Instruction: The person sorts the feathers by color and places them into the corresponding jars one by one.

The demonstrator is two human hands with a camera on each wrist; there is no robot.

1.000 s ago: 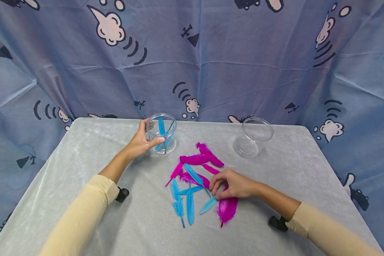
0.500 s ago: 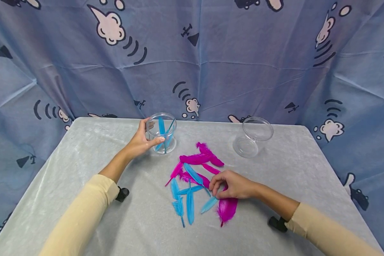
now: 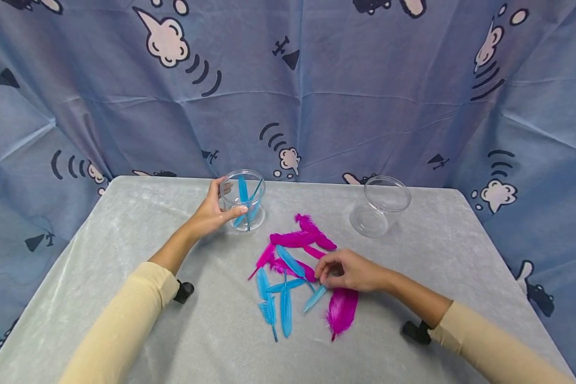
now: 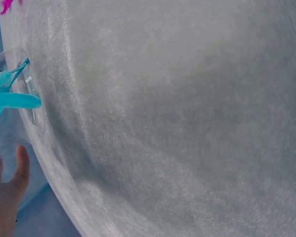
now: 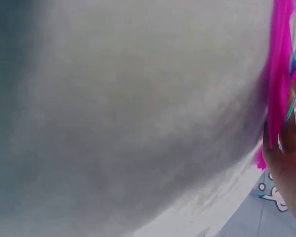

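Observation:
My left hand grips a clear jar at the back left, fingers behind its wall and thumb across the front. Several blue feathers lean inside it, also seen in the left wrist view. Over the table's middle, my right hand pinches a light blue feather by its quill end, its vane slanting down toward me. The fingertips hide the quill tip in the head view. Directly beside this hand lies a broad magenta feather. Several loose blue feathers lie left of it.
More magenta feathers lie in a loose group in the table's middle. A second clear jar, with no feathers visible in it, stands at the back right. Behind the grey-covered table hangs a blue patterned curtain.
My right hand has risen slightly, and the light blue feather in its fingers has swung to a steeper slant. The left hand and its jar stay in place.

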